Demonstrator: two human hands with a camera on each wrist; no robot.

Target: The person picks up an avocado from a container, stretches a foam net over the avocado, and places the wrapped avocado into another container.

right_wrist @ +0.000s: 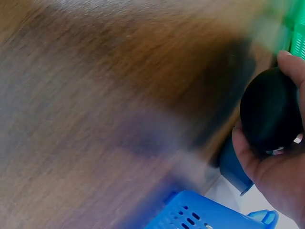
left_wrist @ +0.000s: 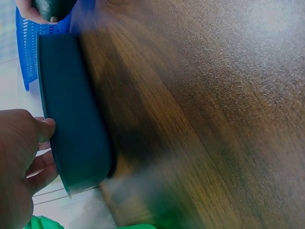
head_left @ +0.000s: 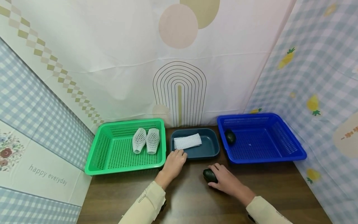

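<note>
My left hand is at the front left rim of a dark teal tray. In the left wrist view its thumb overlaps the tray's outer wall, while the other fingers reach behind the rim, gripping it. Inside the tray lies a flat white foam net, just beyond those fingers. Over the table's middle my right hand holds a dark green avocado, fingers on one side and thumb on the other. The right wrist view shows the avocado as a dark oval, part of it covered by the hand.
To the left stands a green basket with two net-wrapped items in it. A blue basket on the right contains another avocado. All containers stand on a brown wooden table, against a patterned cloth backdrop.
</note>
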